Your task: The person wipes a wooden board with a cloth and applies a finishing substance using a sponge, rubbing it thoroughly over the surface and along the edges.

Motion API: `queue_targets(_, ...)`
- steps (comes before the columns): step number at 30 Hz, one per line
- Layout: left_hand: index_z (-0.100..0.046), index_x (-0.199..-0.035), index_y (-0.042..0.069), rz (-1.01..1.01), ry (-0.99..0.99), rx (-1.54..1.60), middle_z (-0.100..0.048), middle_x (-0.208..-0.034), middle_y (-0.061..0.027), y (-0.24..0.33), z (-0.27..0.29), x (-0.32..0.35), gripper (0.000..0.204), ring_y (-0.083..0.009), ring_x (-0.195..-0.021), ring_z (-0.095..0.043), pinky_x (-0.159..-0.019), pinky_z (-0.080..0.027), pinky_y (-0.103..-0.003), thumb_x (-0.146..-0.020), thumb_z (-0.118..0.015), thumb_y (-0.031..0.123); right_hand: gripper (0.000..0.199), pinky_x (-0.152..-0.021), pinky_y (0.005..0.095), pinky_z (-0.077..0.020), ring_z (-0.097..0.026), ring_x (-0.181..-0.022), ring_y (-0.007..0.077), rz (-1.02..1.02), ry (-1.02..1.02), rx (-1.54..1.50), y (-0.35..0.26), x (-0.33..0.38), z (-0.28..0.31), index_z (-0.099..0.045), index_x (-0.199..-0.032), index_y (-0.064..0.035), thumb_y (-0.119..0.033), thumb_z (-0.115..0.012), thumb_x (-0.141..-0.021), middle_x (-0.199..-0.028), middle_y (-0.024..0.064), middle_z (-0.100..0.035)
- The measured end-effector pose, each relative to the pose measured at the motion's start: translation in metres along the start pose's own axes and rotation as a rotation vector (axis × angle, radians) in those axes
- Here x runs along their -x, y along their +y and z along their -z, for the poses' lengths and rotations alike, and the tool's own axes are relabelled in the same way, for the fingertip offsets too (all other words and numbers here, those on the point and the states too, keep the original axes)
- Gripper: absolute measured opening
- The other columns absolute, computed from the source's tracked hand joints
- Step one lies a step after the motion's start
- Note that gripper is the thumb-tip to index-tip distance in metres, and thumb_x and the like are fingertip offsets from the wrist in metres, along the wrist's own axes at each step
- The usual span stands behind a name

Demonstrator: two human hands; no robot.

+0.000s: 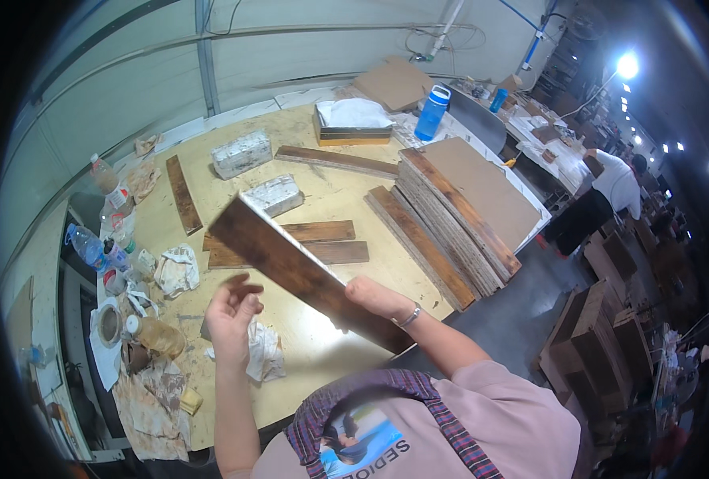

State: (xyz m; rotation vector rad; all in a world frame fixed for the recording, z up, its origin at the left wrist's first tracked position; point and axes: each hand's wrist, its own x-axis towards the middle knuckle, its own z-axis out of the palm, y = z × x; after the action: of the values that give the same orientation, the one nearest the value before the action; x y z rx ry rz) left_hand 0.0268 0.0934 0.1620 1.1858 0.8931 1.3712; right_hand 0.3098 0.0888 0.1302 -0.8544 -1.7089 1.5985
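A: Hands first, what's going on?

B: My right hand (374, 297) is closed on the long edge of a brown board (291, 267), its fingers mostly hidden; my left hand (233, 313) holds nothing, fingers loosely curled, thumb apart from them, just off the board's near side.

A: And the arms?

B: Right forearm (442, 339) slanting in from the right, bracelet (410, 316) at the wrist; left forearm (235, 399) rising almost straight from below. The board's tilted, running far left to near right. Can't tell if its near end touches the table (394, 279).

A: Room to move?

B: Two planks (334, 253) lie beyond the board, a stack of boards (450, 227) sits at the right edge, bare tabletop between. Bottles (161, 337) crowd the left edge; a crumpled cloth (268, 357) lies beside my left wrist.
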Motion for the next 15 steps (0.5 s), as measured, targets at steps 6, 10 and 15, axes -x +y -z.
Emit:
queue_targets(6,-0.064,-0.11,-0.003,-0.17,0.091,0.121,-0.067,-0.087,-0.0026,0.009,0.007,-0.007,0.029,-0.0111,-0.074,-0.06,-0.067,-0.049,-0.025,-0.09,-0.071,0.017,0.073,-0.064,0.0331,-0.054,-0.064,-0.067,0.0203,-0.112,-0.077,0.038,0.004,0.027,-0.003,-0.063,-0.098,0.0051,-0.065,-0.042,-0.095,-0.081,0.0119,-0.066)
queue_targets(10,-0.065,-0.112,-0.004,-0.158,0.096,0.187,-0.068,-0.089,-0.0064,0.011,-0.007,0.004,0.028,-0.0118,-0.073,-0.062,-0.064,-0.052,-0.025,-0.088,-0.071,0.011,0.059,-0.073,0.0328,-0.0507,-0.055,-0.08,0.0138,-0.301,-0.104,-0.384,0.0,0.047,-0.019,-0.058,-0.113,-0.0009,-0.056,-0.042,-0.1,-0.094,0.0038,-0.06)
queue_targets(15,-0.065,-0.112,-0.005,-0.212,0.014,0.206,-0.069,-0.09,-0.0094,0.006,-0.01,0.006,0.027,-0.0142,-0.074,-0.064,-0.062,-0.055,-0.026,-0.085,-0.069,-0.001,0.067,-0.082,0.039,-0.0548,-0.065,-0.099,0.0244,-0.461,-0.396,-0.849,0.051,0.063,0.002,-0.051,-0.133,0.0019,-0.056,-0.041,-0.1,-0.116,0.0164,-0.065)
